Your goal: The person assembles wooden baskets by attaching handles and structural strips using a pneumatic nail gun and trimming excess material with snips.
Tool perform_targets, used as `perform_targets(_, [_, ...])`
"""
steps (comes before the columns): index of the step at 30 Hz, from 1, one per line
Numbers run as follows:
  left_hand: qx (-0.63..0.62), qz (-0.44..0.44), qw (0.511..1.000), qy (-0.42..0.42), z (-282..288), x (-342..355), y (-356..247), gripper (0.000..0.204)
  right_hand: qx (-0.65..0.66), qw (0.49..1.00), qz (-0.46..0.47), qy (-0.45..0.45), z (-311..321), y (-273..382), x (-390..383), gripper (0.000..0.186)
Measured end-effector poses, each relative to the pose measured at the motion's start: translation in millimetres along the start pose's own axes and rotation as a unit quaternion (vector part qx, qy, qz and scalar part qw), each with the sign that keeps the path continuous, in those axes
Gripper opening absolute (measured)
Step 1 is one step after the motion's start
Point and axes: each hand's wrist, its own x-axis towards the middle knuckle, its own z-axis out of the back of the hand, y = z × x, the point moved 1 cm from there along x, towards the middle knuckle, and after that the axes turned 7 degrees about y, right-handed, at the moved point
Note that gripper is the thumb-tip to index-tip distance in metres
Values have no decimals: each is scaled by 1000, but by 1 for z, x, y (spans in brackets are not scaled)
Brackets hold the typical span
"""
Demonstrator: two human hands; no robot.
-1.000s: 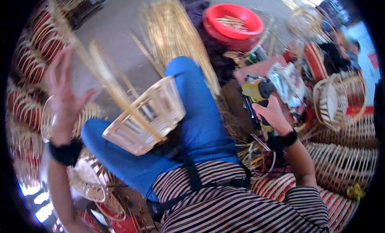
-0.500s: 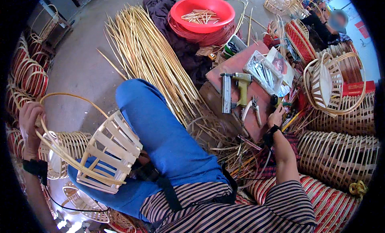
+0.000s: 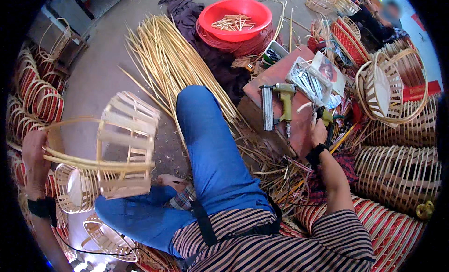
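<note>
Currently our left hand (image 3: 35, 159) is curled around the hoop handle (image 3: 93, 164) of a slatted basket (image 3: 125, 140), tipped sideways by our left knee (image 3: 106, 205). Our right hand (image 3: 319, 132), fingers bent, sits at the reddish tabletop (image 3: 300, 140), right of an olive nail gun (image 3: 286, 103); what it grips, we cannot tell.

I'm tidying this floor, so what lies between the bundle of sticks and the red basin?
In the head view, a dark crumpled cloth lies between the bundle of sticks and the red basin, beside the reddish coil under that basin.
</note>
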Motion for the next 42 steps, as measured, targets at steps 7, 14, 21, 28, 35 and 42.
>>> perform_targets(7, [-51,169,974,146,-3,22,-50,33,-77,996,-23,-39,22,-3,17,23])
perform_targets(14, [-62,34,996,51,5,29,-80,42,-15,973,177,-149,3,56,11,32])
perform_targets(21, [6,122,992,13,44,48,-112,24,114,978,159,65,-2,125,11,29])
perform_targets(28, [-59,224,969,90,52,37,-123,21,345,914,202,61,42,169,-24,24])
perform_targets(35, [-57,234,962,132,36,36,-134,19,396,813,347,247,111,193,-68,15])
perform_targets(42, [-42,217,971,97,37,33,-146,16,580,561,387,447,123,280,-151,19])
